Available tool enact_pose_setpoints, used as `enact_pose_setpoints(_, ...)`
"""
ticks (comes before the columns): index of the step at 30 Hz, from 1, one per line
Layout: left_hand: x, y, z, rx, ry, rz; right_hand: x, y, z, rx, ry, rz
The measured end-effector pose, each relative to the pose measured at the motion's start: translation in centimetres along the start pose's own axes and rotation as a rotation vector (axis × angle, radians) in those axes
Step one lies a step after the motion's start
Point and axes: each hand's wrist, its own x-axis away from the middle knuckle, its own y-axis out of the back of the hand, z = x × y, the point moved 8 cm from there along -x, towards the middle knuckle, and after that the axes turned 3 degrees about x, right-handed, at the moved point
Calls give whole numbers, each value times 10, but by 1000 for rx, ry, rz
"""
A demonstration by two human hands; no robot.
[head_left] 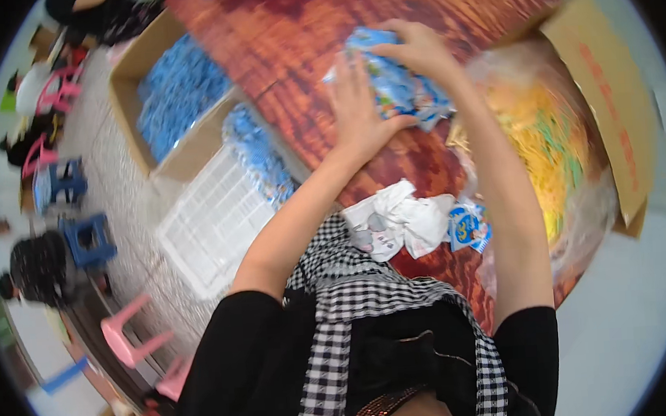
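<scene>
Packets: stack of blue printed packets on the far part of the wooden surface, in front of the person, under both hands
Left hands state: left hand flat, fingers spread wide, palm pressing the left side of the stack
Right hands state: right hand curled over the top edge of the stack, fingers closed on the packets
Near edge of surface: crumpled white cloth close to the person's body, one small blue packet just beside it on the right
Right side: open cardboard box lined with a clear plastic bag, holding yellow and green items, blurred, kind cannot tell
Left side: cardboard box on the floor filled with more blue packets, white plastic crate next to it, a pile of blue packets resting on the crate's edge
Floor further left: blue and pink plastic stools, another person seated nearby, blurred
Clothing: black sleeves, black-and-white checked apron
</scene>
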Motion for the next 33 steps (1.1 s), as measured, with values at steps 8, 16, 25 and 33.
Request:
enact_pose_setpoints(8, -4, 12, -1, 202, 21, -169, 10, -11, 16, -154, 203, 62)
enact_pose_setpoints(16, -14, 0, -2, 202, 5, -172, 8, -6, 26, -125, 288, 147)
enact_pose_setpoints(25, -27, 1, -6, 117, 6, 21, 15, 1, 11, -201, 138, 100)
enact_pose_setpoints(33, -32, 1, -11, 163, -97, 33, 25, 2, -11, -400, -63, 170)
